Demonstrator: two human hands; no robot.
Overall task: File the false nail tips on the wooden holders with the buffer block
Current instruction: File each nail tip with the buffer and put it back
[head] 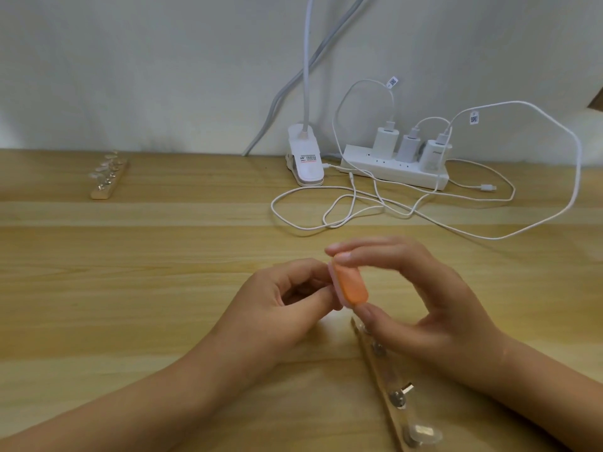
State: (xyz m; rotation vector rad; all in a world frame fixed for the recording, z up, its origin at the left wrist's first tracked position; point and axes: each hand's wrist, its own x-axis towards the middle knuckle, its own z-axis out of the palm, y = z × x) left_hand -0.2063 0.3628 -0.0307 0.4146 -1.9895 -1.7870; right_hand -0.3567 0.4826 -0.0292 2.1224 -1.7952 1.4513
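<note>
My right hand (421,301) holds an orange buffer block (448,285) upright between the fingertips on top and the thumb below. My left hand (280,305) has its fingers curled and pinches something small against the block's pale left edge; the pinched thing is hidden by the fingers. A wooden holder strip (385,386) lies on the table under my right hand, running toward the bottom edge, with metal studs and a clear nail tip (424,433) near its close end. A second wooden holder (106,179) with several nail tips lies far left.
A white clip lamp base (305,158) and a white power strip (394,169) with three chargers stand at the back by the wall. Loose white cables (326,210) loop over the wooden table (146,272) beyond my hands.
</note>
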